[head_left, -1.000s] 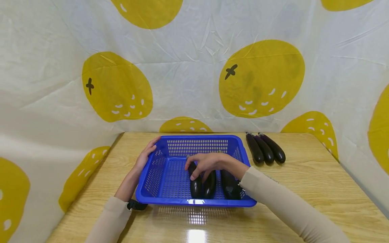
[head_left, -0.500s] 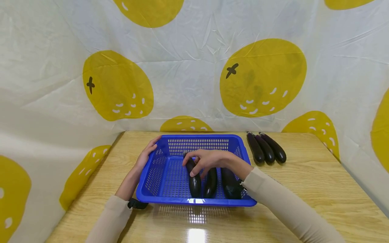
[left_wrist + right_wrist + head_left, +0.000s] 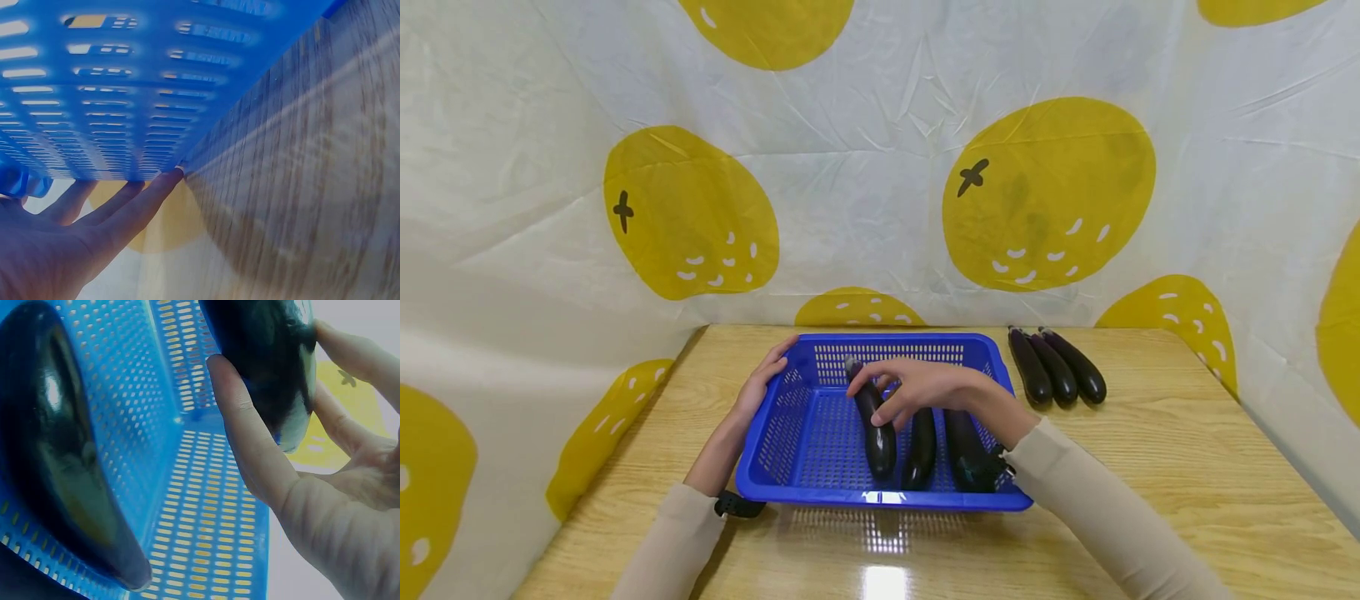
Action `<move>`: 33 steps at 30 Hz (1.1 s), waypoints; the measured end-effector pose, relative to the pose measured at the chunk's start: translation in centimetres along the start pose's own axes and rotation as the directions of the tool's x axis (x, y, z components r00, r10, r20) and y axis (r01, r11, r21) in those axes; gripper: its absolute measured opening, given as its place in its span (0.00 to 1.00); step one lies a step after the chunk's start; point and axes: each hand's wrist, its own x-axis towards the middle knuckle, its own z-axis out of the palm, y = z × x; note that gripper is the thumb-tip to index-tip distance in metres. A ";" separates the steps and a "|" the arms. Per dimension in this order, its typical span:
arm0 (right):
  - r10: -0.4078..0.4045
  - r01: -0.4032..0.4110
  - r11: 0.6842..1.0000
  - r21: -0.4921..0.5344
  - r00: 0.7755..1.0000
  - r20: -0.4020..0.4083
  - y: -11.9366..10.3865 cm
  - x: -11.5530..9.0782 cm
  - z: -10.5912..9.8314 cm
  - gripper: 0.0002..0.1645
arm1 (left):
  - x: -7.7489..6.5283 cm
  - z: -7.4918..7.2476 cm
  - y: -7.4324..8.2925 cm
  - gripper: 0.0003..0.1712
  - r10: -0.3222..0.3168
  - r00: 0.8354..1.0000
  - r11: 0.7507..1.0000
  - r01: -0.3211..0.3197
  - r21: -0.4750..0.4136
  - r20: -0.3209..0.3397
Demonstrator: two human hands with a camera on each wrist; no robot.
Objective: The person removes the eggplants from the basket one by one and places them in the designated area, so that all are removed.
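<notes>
My right hand (image 3: 928,387) grips a dark purple eggplant (image 3: 882,446) inside the blue plastic basket (image 3: 880,498), with the thumb on one side and the fingers on the other. Its stem end tilts up toward the back left. In the right wrist view, the held eggplant (image 3: 269,369) sits between thumb and fingers, above the basket's slotted wall. Two more lie in the right half: a slim eggplant (image 3: 921,454) and a thicker eggplant (image 3: 967,458), both partly covered by my right hand. My left hand (image 3: 758,392) rests on the basket's left side, straight fingers (image 3: 134,209) against the outer wall.
Three eggplants (image 3: 1058,371) lie side by side on the wooden table (image 3: 1165,450), right of the basket at the back. Behind the table hangs a white cloth (image 3: 857,208) with yellow fruit prints. A dark wristband (image 3: 739,505) is on the left wrist.
My right hand has shifted slightly up and back, lifting the eggplant it holds and tilting its stem end toward the left. The left hand and basket have stayed put.
</notes>
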 end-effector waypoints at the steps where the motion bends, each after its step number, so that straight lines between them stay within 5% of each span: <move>1: -0.001 0.001 1.000 0.002 1.000 -0.008 -0.1 -0.1 0.0 0.26 | 0.0 0.0 0.0 0.32 -0.001 1.000 1.000 0.001 0.003 0.001; 33: -0.160 0.159 0.987 -0.020 0.980 -0.115 -1.7 -5.8 -1.3 0.28 | 0.1 0.0 -0.2 0.32 0.017 1.000 1.000 -0.017 0.000 0.004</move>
